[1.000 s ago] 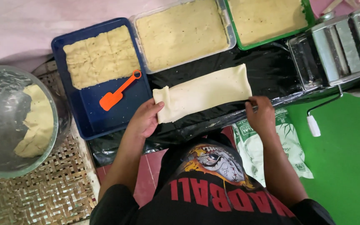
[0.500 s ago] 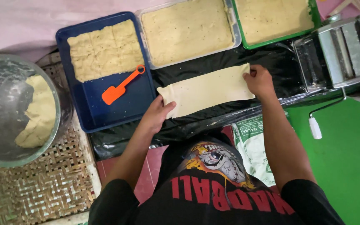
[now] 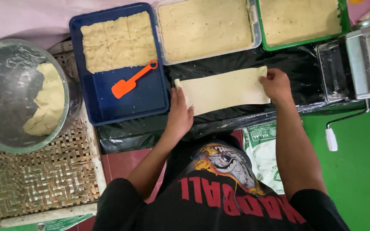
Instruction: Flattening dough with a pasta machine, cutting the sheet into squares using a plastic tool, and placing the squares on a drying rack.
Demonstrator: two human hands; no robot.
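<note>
A long flat sheet of pale dough [image 3: 225, 88] lies on a black plastic-covered surface [image 3: 296, 68]. My left hand [image 3: 180, 114] holds the sheet's left end and my right hand [image 3: 275, 84] pinches its right end. Left of the sheet stands a blue tray [image 3: 127, 102] with cut dough squares [image 3: 118, 40] and an orange plastic spatula [image 3: 132, 79].
A clear tray [image 3: 206, 28] and a green tray [image 3: 300, 19] filled with dough sit at the back. A metal dough roller machine [image 3: 360, 64] with a white-handled crank [image 3: 331, 137] stands at right. A glass bowl [image 3: 5, 94] holding a dough lump [image 3: 48, 100] rests on a woven mat.
The dough sheet has been pulled flat and level on the black surface. My right hand moved up from the sheet's lower corner to its right end; my left hand stayed at the left end.
</note>
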